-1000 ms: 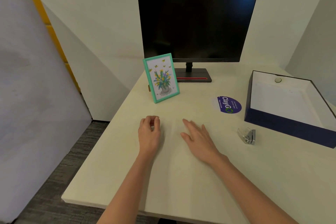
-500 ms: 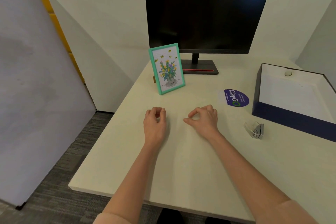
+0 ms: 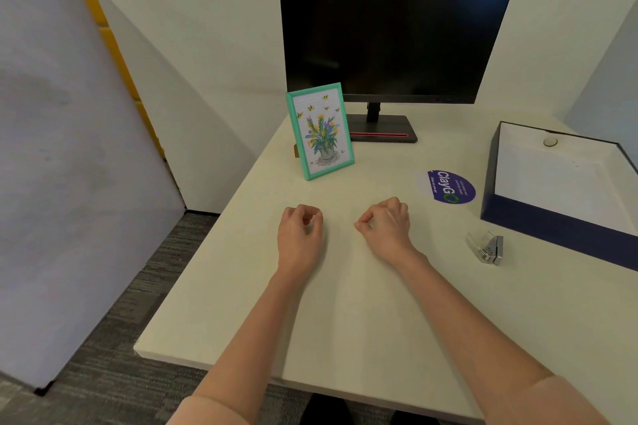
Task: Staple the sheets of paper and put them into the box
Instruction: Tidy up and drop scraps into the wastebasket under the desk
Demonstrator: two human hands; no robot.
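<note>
While left hand [image 3: 299, 235] and right hand [image 3: 386, 228] were curled, nothing visibly pinched, sheet edges were best squared before stapler [image 3: 486, 247], right of right hand, was taken.

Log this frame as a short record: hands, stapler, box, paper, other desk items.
left hand: fingers curled, resting on desk, nothing visible in grip
right hand: curled likewise, resting on desk
stapler: on desk, right of right hand, untouched
box: open, desk's right side, small round item inside
sheets: not discernible
other: dark monitor, framed flower picture, round sticker
</note>
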